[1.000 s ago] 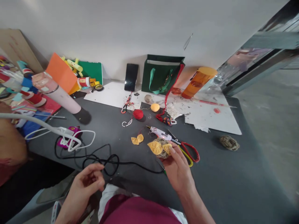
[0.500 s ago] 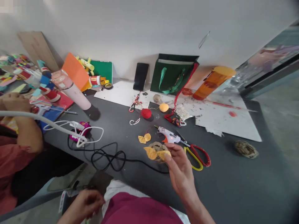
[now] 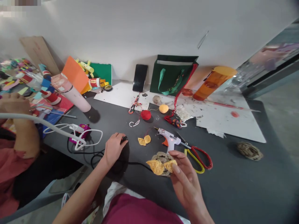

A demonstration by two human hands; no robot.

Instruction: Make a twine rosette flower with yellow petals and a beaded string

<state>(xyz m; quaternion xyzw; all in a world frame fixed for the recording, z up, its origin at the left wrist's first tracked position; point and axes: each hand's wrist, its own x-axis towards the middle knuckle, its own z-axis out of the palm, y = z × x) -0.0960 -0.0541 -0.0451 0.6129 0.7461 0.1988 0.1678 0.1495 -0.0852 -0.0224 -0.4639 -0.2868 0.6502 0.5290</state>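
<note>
My right hand [image 3: 187, 177] pinches a round brownish crocheted piece [image 3: 161, 155] by its right edge. A yellow crocheted bow-like pair of leaves [image 3: 157, 167] lies across its front. My left hand [image 3: 115, 146] is over the table to the left, its fingers closed around a small dark thing [image 3: 125, 139] too small to name. Between and beyond the hands sits another pair of yellow crocheted leaves [image 3: 144, 140]. A white glue gun [image 3: 171, 138] with a small lit light lies just past my right hand, beside scissors [image 3: 203, 157] with red and yellow handles.
Behind are red [image 3: 146, 114] and yellow yarn balls [image 3: 163, 108], a phone [image 3: 140, 77], a green paper bag [image 3: 174, 74] and an orange container [image 3: 213, 83]. A brownish coil [image 3: 249, 151] lies right. Left are a pink bottle [image 3: 74, 96], a black cord [image 3: 137, 164] and another person's arm [image 3: 25, 130].
My left hand has risen from beside my lap to above the table. My right hand has brought the crocheted piece slightly lower and nearer to me, still gripping it.
</note>
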